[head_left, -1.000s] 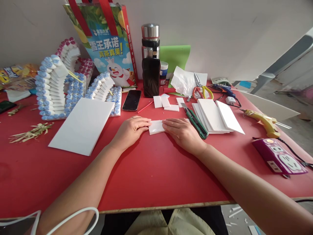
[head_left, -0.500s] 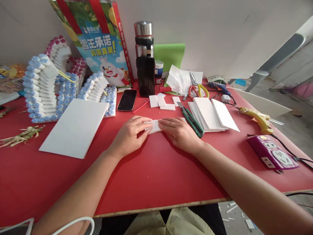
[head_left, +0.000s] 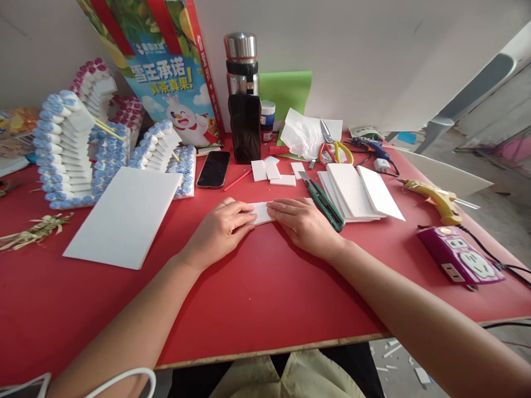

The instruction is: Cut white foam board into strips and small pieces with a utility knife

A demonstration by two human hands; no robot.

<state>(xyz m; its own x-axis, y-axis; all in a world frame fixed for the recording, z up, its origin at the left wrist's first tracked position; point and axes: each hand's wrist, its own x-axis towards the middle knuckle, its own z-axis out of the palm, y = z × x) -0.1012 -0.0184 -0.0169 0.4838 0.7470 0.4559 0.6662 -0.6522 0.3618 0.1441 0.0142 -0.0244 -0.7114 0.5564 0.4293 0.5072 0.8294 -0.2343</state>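
A small stack of white foam pieces [head_left: 261, 212] lies on the red table [head_left: 257, 287] in the middle. My left hand [head_left: 222, 228] rests on its left end with fingers curled over it. My right hand [head_left: 302, 221] presses flat on its right end, fingers together. A green utility knife [head_left: 326, 202] lies just right of my right hand. Further right sits a fanned stack of white foam sheets [head_left: 359, 190].
A large white foam sheet [head_left: 124, 215] lies at the left, behind it a white and blue model [head_left: 91, 149]. A phone [head_left: 213, 168], loose foam bits [head_left: 271, 171], scissors [head_left: 332, 149], a yellow glue gun [head_left: 435, 196] and a purple power strip [head_left: 460, 257] surround the hands.
The view has shifted slightly to the right and up. Both hands stay on the small foam stack, barely moved.
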